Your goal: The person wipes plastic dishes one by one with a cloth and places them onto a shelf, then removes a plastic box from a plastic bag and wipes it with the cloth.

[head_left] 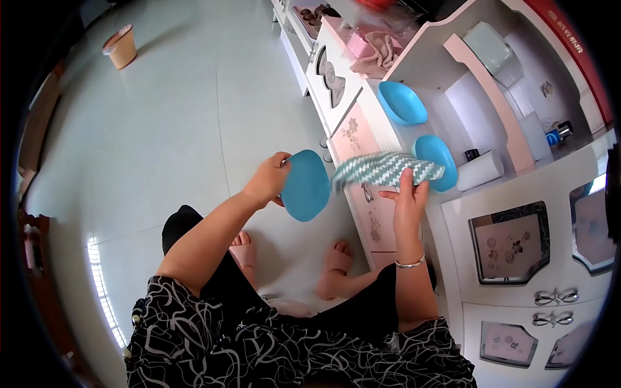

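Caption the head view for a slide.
Left hand holding a blue dish, right hand a patterned cloth, beside two more blue dishes on a cabinet.

The white cabinet shelf (446,132) carries two blue dishes (402,105) and a white cylinder (480,172).

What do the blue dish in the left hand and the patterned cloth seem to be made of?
The blue dish looks like smooth plastic: even colour, thin rounded edge. The patterned cloth seems a soft woven or knitted textile, bunched in folds; the fibre I can't tell.
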The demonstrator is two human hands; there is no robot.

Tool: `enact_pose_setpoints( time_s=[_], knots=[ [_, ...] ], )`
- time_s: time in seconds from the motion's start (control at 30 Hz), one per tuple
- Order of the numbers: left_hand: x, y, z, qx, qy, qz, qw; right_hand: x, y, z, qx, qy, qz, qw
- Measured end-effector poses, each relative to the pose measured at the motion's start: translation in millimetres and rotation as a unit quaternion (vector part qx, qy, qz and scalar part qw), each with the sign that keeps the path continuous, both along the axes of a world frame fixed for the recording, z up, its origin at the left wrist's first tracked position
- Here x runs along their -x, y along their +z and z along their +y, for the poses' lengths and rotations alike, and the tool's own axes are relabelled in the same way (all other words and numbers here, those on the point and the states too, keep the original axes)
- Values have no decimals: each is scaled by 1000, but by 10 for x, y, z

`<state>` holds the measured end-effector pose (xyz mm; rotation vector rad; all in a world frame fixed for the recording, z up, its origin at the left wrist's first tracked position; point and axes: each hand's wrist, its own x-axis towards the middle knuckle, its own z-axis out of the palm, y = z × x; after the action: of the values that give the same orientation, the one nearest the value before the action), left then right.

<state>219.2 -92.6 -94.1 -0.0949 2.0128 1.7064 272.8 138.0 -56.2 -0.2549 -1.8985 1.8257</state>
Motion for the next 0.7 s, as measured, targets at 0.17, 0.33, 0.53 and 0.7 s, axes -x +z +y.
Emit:
enact_pose_setpoints(
  time_s=[0.17, 0.33, 0.53, 0.7],
  knots=[
    [-85, 3, 146, -54, 13, -33, 998, -159, -375, -152, -289, 197, -18, 937],
    [-155, 11, 227, -102, -2, -38, 994, -249, -345, -260, -586, 247, -82, 768],
    [-346, 132, 337, -183, -81, -6, 980, -168, -375, -290, -611, 37, -56, 788],
    [-398, 165, 385, -126, -125, 15, 984, -95, -561, -389, -452, 101, -35, 886]
  ],
)
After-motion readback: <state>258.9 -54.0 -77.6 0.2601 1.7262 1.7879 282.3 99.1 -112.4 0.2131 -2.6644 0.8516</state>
